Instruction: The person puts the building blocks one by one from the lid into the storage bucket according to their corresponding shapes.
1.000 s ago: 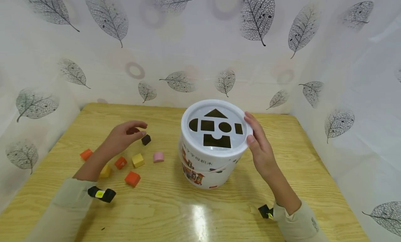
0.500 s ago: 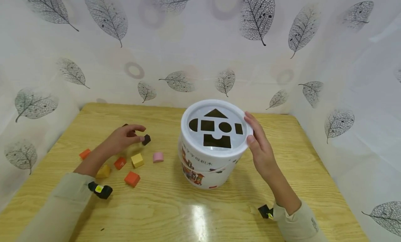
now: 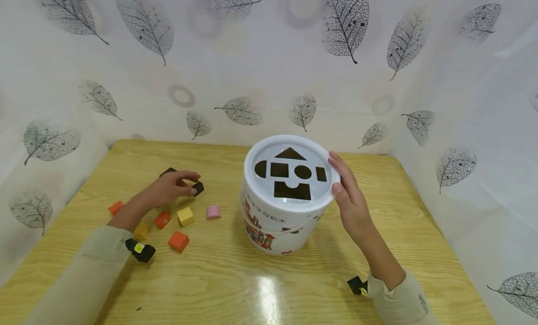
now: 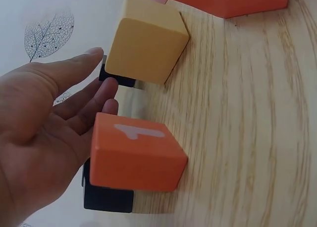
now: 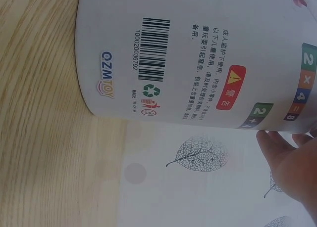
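Observation:
My left hand (image 3: 168, 187) is low over the table, its thumb tip right at a small black block (image 3: 198, 188) and its index finger stretched above it. In the left wrist view the thumb and fingers are apart, and this black block (image 4: 119, 78) is partly hidden behind a yellow block (image 4: 143, 44). My right hand (image 3: 353, 203) rests against the right side of a white bucket (image 3: 273, 227), its fingers along the rim. The bucket's white lid (image 3: 262, 187) has several shaped holes. The right wrist view shows fingertips touching the printed wall of the bucket (image 5: 183, 54).
Around the left forearm lie orange-red blocks (image 3: 179, 241), yellow blocks (image 3: 185, 216), a pink block (image 3: 213, 212) and another black block (image 3: 169, 171). An orange block with a pale 1 (image 4: 133, 153) stands close to the left palm. A leaf-patterned cloth (image 3: 260, 73) surrounds the wooden table (image 3: 218, 287).
My left hand has lowered slightly towards the black block, its thumb now at the block's side. The second black block behind the hand has come into view. The right hand and bucket stay still.

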The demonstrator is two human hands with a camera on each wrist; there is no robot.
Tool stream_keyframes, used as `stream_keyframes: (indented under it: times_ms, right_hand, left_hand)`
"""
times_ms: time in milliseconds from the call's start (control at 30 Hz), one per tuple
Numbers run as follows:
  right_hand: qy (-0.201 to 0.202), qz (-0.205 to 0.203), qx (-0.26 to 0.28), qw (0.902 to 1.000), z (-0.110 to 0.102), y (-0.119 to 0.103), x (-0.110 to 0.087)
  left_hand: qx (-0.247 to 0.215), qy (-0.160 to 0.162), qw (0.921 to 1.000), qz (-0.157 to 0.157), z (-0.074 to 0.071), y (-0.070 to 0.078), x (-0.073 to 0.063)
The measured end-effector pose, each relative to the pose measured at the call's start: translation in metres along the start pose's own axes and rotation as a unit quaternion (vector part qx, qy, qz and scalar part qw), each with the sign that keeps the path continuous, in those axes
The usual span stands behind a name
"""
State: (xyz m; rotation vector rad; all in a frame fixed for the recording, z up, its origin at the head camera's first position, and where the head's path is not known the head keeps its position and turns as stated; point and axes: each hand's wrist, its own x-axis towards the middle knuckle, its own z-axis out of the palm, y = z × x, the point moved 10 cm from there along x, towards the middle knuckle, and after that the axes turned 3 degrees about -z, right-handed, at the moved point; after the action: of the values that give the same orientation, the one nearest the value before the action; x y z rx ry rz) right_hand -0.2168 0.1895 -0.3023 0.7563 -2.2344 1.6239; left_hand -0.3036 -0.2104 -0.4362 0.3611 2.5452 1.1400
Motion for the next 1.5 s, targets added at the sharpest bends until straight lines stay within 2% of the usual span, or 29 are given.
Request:
stream_keyframes:
  times_ms: [267,600,800,967,1167,1500]
  right_hand:
    - [0.0,0.001,0.0,1.0,0.0,0.002,0.0]
    - [0.007,-0.004,-0.002,1.0,-0.001,0.0,0.0]
    - [0.015,-0.007,0.006,0.9999,-0.002,-0.002,-0.001]
    - [0.013,-0.005,0.008,0.9999,-0.002,-0.001,0.0]
    - [0.01,-0.007,0.006,0.9999,-0.001,0.0,0.0]
    - [0.009,-0.005,0.017,0.9998,-0.001,0.002,0.0]
  left_hand:
    - [0.023,-0.003,0.9997,0.007,0.008,0.002,0.003]
    - [0.033,0.005,0.9994,0.009,0.008,-0.001,0.007]
    - [0.041,0.011,0.9991,-0.004,0.007,-0.001,0.006]
    - [0.03,0.022,0.9991,-0.019,0.003,0.0,0.005]
    - [0.008,0.037,0.9991,-0.02,-0.005,0.003,0.003]
    - [-0.005,0.086,0.9962,0.009,-0.019,0.025,-0.009]
